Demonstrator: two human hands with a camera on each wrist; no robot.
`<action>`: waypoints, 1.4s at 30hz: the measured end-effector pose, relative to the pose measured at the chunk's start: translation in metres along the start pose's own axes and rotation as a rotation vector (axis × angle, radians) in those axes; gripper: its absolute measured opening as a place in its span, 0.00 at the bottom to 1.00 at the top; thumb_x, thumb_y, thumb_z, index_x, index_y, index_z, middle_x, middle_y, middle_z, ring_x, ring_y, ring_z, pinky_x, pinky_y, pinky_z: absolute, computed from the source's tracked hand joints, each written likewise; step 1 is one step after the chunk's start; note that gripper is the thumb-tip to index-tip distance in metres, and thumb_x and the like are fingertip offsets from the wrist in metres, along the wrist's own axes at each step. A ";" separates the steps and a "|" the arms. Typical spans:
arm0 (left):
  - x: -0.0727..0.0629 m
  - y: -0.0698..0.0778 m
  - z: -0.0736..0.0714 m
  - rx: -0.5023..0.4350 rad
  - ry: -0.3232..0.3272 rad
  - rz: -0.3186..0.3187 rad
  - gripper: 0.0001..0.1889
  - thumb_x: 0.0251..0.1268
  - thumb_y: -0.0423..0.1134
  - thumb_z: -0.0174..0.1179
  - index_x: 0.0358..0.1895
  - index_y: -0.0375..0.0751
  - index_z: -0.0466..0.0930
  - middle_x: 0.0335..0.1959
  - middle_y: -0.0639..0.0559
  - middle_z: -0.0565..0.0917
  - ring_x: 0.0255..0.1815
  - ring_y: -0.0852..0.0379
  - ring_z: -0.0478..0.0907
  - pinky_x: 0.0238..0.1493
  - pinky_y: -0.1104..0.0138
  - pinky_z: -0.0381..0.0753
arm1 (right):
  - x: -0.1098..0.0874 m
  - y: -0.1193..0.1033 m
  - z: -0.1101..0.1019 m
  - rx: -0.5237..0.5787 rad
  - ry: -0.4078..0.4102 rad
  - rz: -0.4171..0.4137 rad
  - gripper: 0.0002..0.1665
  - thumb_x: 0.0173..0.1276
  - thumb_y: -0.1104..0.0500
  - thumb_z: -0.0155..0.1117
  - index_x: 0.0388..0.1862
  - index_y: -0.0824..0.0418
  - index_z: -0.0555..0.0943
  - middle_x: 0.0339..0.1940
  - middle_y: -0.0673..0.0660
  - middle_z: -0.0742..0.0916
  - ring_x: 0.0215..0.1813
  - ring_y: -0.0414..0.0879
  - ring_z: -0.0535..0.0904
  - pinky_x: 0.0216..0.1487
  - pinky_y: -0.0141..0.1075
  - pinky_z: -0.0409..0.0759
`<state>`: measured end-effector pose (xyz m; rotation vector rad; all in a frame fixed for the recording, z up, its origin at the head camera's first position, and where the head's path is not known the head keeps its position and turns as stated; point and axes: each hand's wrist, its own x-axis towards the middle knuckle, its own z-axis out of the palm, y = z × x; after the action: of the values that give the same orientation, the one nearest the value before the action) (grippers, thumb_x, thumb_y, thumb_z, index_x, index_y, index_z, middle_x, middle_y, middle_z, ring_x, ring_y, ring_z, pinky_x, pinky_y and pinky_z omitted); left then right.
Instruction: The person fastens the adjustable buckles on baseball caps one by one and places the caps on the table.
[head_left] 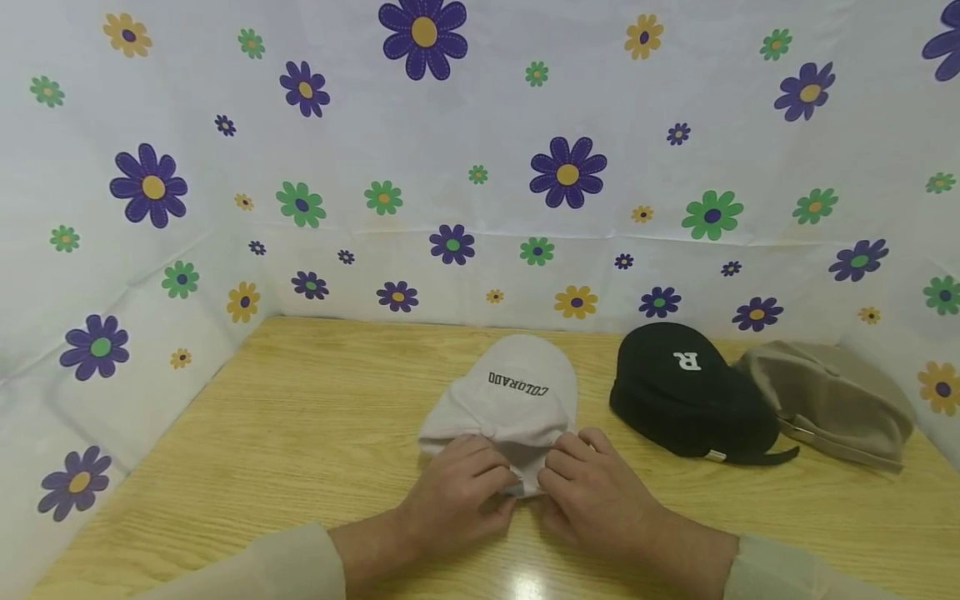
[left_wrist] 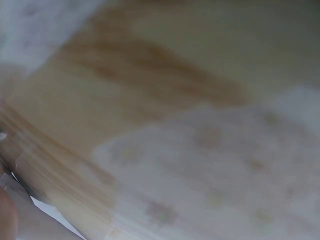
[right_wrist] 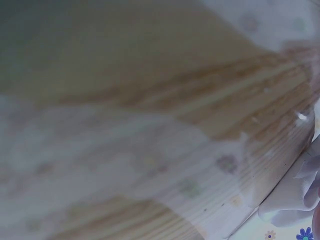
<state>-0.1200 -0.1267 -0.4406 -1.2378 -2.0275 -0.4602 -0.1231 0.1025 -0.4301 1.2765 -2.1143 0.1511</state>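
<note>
A white baseball cap (head_left: 525,360) lies on the table in the head view, its dark "COLORADO" lettering upside down and its brim pointing away from me. At its near side, by the back opening and strap, my left hand (head_left: 459,490) grips the edge with curled fingers. Close beside it, my right hand (head_left: 597,488) holds the same edge on the right. My fingers partly cover the strap. Only a strip of the pale cap fabric (left_wrist: 37,220) shows at the lower left of the left wrist view, and a fold of it (right_wrist: 287,202) in the right wrist view.
Right of the white cap lies a black cap (head_left: 660,387) with a white "R" and a loose strap end. A tan cap (head_left: 840,392) touches it at the far right. The wood-grain table (head_left: 300,417) backs onto a flower-printed cloth (head_left: 487,117).
</note>
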 end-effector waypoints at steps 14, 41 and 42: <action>0.001 0.001 -0.001 0.023 0.016 0.004 0.11 0.39 0.34 0.71 0.30 0.47 0.82 0.31 0.60 0.82 0.36 0.62 0.77 0.43 0.71 0.76 | -0.001 0.001 0.000 -0.009 0.005 0.016 0.11 0.46 0.55 0.66 0.23 0.53 0.71 0.25 0.47 0.74 0.36 0.46 0.69 0.41 0.41 0.66; 0.001 -0.001 -0.004 0.018 0.004 -0.042 0.11 0.40 0.35 0.72 0.31 0.48 0.84 0.31 0.61 0.84 0.34 0.63 0.78 0.42 0.72 0.76 | -0.003 0.003 -0.001 -0.027 -0.043 0.095 0.12 0.42 0.55 0.64 0.20 0.52 0.69 0.22 0.47 0.71 0.32 0.46 0.67 0.39 0.40 0.64; 0.001 -0.001 -0.004 0.016 0.005 -0.044 0.11 0.40 0.35 0.72 0.32 0.48 0.84 0.31 0.61 0.84 0.34 0.63 0.78 0.41 0.72 0.76 | -0.003 0.004 -0.001 -0.028 -0.042 0.096 0.12 0.42 0.55 0.64 0.20 0.52 0.69 0.22 0.47 0.71 0.33 0.46 0.67 0.39 0.40 0.64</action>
<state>-0.1196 -0.1288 -0.4372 -1.1828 -2.0538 -0.4669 -0.1248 0.1066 -0.4302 1.1723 -2.2071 0.1369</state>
